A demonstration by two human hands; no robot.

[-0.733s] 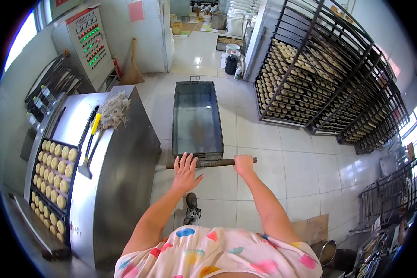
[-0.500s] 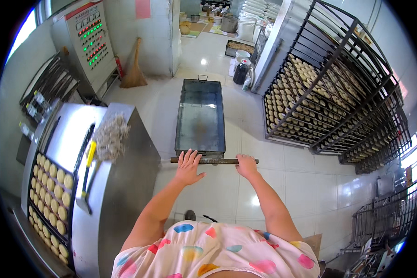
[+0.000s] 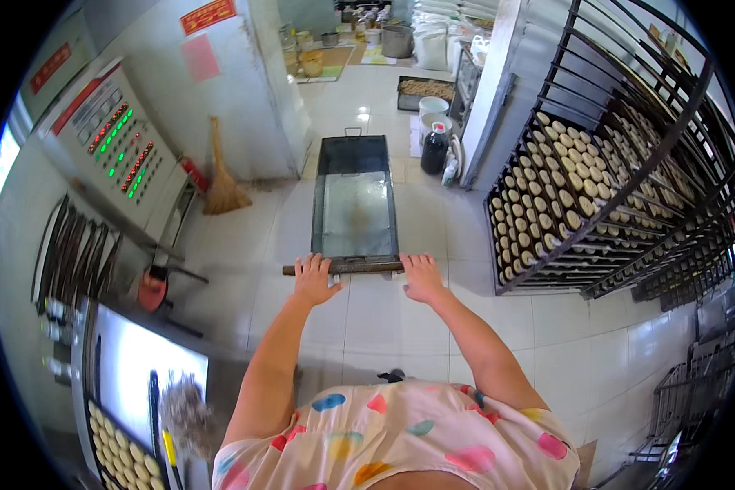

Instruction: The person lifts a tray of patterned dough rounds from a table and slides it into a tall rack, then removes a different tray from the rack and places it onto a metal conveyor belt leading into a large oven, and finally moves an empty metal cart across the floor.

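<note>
- A dark rod (image 3: 367, 267) is being held crosswise at the near end of a long metal trough (image 3: 353, 159); whether the two are touching cannot be told.
- The rod is being covered toward its left end by the left hand (image 3: 311, 280), its grip being shown open, with fingers laid across the top and the thumb spread aside.
- The rod's right end is being hidden by the right hand (image 3: 422, 279); whether that grip is being closed underneath cannot be told.
- The trough is being seen ahead of the person, low over the pale tiled floor (image 3: 482, 351), its length being pointed away toward a doorway.
- A tall dark rack (image 3: 649, 170) is being filled with rows of pale rounds on the right.
- More rounds and a yellow-handled tool (image 3: 170, 451) are being borne by a steel desk (image 3: 143, 351) at lower left.
- A broom (image 3: 222, 186) is being propped against the wall beyond.
</note>
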